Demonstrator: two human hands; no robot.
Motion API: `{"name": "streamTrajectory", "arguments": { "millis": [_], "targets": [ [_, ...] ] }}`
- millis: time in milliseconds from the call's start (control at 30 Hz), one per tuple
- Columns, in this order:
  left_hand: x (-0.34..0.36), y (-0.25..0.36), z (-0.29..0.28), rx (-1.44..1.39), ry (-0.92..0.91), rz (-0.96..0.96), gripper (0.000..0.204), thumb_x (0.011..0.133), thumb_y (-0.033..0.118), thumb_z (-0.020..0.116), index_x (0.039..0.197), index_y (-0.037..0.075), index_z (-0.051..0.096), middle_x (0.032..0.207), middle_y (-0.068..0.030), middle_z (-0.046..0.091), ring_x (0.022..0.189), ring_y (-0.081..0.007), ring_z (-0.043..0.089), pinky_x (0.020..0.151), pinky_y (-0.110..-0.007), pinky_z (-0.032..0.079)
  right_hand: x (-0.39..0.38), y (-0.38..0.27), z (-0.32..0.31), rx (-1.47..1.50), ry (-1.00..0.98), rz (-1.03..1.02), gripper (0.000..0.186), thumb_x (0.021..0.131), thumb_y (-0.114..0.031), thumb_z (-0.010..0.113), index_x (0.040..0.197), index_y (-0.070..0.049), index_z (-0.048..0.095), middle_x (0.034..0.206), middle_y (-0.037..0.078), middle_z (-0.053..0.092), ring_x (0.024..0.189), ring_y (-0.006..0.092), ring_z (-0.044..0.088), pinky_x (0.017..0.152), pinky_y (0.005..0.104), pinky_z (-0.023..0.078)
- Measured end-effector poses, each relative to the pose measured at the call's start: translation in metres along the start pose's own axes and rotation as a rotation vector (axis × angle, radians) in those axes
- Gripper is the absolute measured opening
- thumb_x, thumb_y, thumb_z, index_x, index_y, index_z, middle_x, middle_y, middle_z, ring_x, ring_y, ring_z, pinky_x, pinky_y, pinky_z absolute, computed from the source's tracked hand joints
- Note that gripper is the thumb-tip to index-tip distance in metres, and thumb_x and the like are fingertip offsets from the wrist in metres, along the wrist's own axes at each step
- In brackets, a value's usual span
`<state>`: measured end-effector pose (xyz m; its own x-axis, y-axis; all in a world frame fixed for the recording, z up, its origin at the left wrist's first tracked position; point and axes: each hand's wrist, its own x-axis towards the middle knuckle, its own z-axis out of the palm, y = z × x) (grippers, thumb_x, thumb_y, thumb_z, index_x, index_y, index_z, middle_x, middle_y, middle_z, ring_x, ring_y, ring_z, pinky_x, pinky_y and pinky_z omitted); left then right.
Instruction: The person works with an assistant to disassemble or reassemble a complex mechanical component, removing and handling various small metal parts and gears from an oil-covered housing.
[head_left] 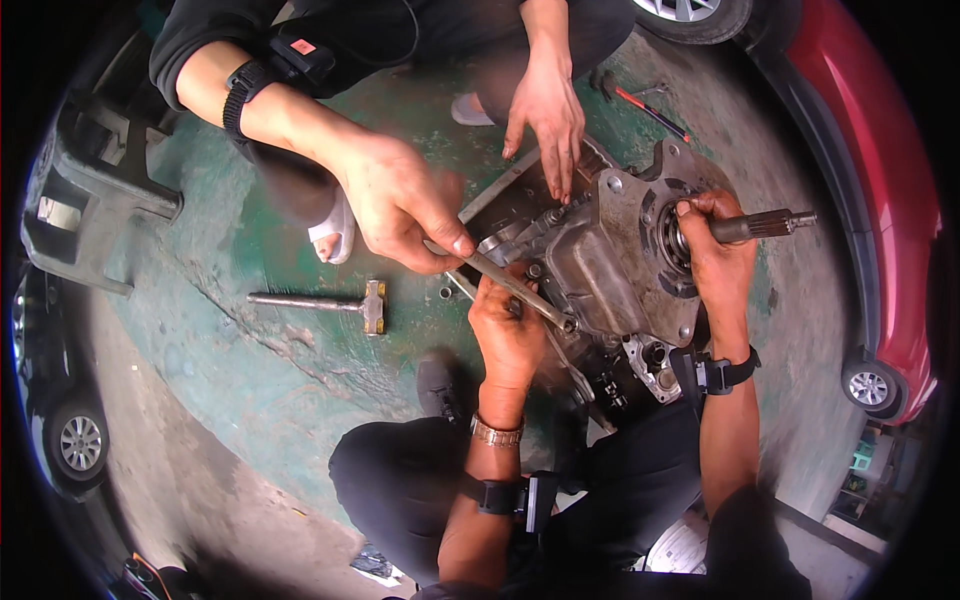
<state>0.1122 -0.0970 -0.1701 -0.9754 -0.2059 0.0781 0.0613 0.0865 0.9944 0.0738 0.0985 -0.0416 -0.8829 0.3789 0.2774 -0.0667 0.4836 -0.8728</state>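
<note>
A grey metal gearbox housing (590, 260) stands on the floor in front of me. My right hand (718, 255) is closed round the base of a splined shaft (765, 226), where it leaves a round bearing (672, 240) in the flange. At the housing's near left side, my left hand (505, 325) is curled into a fist, and whatever lies in its fingers is hidden. A co-worker's hand (405, 205) holds a wrench (515, 285) that passes over my left fingers, its far end by the housing. The co-worker's other hand (550, 125) rests fingertips on the housing's far edge.
A hammer (320, 302) lies on the green floor to the left, with a small socket-like ring (446, 293) nearer the housing. A red-and-black tool (650, 112) lies beyond. A grey plastic stool (100, 190) stands far left; a red car (860, 150) stands right.
</note>
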Motion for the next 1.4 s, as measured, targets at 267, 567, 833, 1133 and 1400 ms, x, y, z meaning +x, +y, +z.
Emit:
{"name": "streamTrajectory", "arguments": {
  "millis": [267, 567, 833, 1133, 1400],
  "targets": [
    [-0.003, -0.011, 0.002, -0.039, 0.023, -0.091, 0.024, 0.078, -0.003, 0.074, 0.101, -0.004, 0.068, 0.098, -0.0144, 0.068, 0.087, -0.0239, 0.066, 0.079, -0.032, 0.052, 0.002, 0.000, 0.001, -0.095, 0.013, -0.008, 0.010, 0.080, -0.008, 0.070, 0.076, -0.001, 0.064, 0.066, -0.005, 0.055, 0.065, 0.0054, 0.048, 0.060, 0.0242, 0.039],
    [-0.001, -0.017, 0.005, -0.041, 0.067, 0.007, 0.018, 0.082, -0.004, 0.072, 0.100, -0.004, 0.067, 0.090, -0.0051, 0.067, 0.082, -0.0113, 0.060, 0.075, -0.026, 0.049, 0.004, -0.004, 0.001, -0.090, 0.012, 0.081, 0.011, 0.079, -0.010, 0.072, 0.080, -0.001, 0.068, 0.070, -0.001, 0.062, 0.067, 0.0073, 0.055, 0.061, 0.0260, 0.044],
    [-0.018, -0.015, 0.000, -0.044, 0.099, -0.051, 0.021, 0.079, -0.007, 0.065, 0.099, -0.004, 0.062, 0.087, -0.0114, 0.063, 0.075, -0.0208, 0.062, 0.072, -0.032, 0.050, 0.006, 0.002, 0.005, -0.138, 0.044, -0.043, 0.014, 0.083, -0.012, 0.072, 0.081, 0.000, 0.065, 0.069, -0.006, 0.055, 0.065, 0.0034, 0.047, 0.058, 0.0225, 0.037],
    [-0.062, 0.007, -0.006, 0.068, -0.130, 0.034, 0.027, 0.073, -0.008, 0.067, 0.098, -0.004, 0.062, 0.093, -0.0095, 0.055, 0.082, -0.0209, 0.056, 0.076, -0.030, 0.048, 0.008, -0.004, 0.003, -0.190, 0.028, -0.079, 0.015, 0.079, -0.012, 0.072, 0.081, 0.002, 0.068, 0.070, 0.004, 0.063, 0.066, 0.0109, 0.058, 0.061, 0.0274, 0.045],
    [-0.059, 0.011, 0.009, 0.250, -0.042, 0.135, 0.030, 0.071, -0.003, 0.077, 0.100, -0.001, 0.068, 0.089, -0.0104, 0.056, 0.075, -0.0220, 0.057, 0.070, -0.031, 0.048, 0.006, -0.009, 0.004, -0.174, 0.030, -0.102, 0.011, 0.073, -0.009, 0.071, 0.076, 0.001, 0.068, 0.071, 0.010, 0.064, 0.066, 0.0238, 0.062, 0.062, 0.0339, 0.047]
  ]
}}
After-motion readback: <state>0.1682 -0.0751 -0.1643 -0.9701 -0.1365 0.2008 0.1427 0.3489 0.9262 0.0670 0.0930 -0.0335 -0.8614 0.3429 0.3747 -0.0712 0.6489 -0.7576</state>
